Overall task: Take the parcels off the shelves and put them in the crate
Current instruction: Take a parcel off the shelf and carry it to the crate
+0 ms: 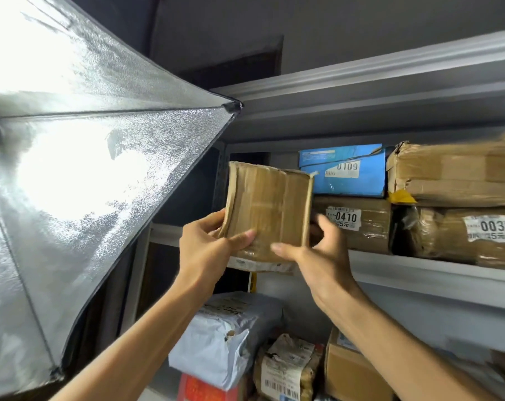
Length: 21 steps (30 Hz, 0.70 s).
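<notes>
Cardboard parcel [270, 209] before parcel-laden shelf [419, 270]

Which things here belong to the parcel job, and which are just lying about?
Job: taped brown parcel held by left hand and right hand; blue box, parcel 0410, parcel 0038, grey mailer bag, shelf.
Just there: silver softbox light.

Single head-worn wide-angle view, facing the shelves [419, 274] (tilted slightly upward), close in

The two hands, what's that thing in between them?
A flat brown parcel, taped all over. The left hand grips its left edge and the right hand its right edge, up in front of the shelf. The head view shows it.
</notes>
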Available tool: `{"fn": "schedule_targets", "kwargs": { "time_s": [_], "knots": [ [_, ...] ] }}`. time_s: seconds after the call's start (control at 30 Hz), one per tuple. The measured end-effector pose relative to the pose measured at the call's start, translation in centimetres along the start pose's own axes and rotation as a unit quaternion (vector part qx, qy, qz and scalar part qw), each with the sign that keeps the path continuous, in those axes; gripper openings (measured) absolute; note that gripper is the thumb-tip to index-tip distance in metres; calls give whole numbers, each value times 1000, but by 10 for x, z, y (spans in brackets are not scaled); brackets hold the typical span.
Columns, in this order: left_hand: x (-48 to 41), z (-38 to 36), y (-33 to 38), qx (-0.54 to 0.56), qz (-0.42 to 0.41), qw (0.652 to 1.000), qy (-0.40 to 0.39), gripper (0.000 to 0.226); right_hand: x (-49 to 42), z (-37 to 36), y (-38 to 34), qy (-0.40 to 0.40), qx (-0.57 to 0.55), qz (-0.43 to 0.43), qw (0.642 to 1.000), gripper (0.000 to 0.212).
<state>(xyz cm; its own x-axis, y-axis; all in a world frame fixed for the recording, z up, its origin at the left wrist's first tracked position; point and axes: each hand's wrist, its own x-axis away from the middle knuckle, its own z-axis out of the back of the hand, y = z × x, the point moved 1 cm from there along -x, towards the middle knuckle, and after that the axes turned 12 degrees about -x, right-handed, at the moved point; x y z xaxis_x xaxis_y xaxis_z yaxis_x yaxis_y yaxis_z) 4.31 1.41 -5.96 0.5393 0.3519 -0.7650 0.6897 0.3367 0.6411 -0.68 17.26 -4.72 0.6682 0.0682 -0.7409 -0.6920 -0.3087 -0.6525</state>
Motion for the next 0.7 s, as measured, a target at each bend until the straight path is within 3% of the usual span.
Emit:
{"fn": "schedule_targets", "kwargs": {
  "time_s": [0.17,0.3,0.4,0.6,0.7],
  "knots": [
    [17,1,16,-55,-122,991,14,76,16,18,-1,5,-103,22,994,75],
    [26,-1,20,-44,-173,982,62,84,25,25,-26,5,-112,142,984,80],
    [24,-1,29,-59,-197,975,85,79,24,31,-43,-24,-134,170,976,87],
    [24,-14,62,-111,-215,970,37,86,15,45,-62,-3,-205,154,967,57],
    [30,-28,75,-171,-244,955,10,89,3,53,-60,6,-291,92,952,35]
  ]
}}
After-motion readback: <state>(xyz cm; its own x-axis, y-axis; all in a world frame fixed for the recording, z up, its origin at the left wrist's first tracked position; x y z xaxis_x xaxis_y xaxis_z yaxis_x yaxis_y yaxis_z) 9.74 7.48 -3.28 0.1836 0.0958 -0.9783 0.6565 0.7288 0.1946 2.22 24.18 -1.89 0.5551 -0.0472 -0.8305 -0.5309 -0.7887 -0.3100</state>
